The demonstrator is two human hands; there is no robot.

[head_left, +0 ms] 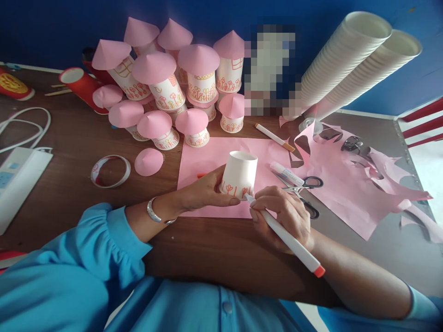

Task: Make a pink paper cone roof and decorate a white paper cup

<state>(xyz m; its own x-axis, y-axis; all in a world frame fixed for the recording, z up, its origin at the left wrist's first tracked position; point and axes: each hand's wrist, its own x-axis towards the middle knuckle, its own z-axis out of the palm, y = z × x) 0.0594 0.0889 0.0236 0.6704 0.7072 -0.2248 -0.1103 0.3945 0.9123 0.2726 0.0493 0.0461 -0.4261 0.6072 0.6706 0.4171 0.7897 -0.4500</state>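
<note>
My left hand grips an upside-down white paper cup that stands on a pink paper sheet. Small orange flowers are drawn around the cup's lower edge. My right hand holds a white marker with an orange end; its tip touches the cup's lower right edge. Both forearms rest on the brown table.
Several cup houses with pink cone roofs are piled at the back. Two stacks of white cups lean at the right. Scissors, a second marker, a pencil, pink scraps, a tape ring, a loose pink cone.
</note>
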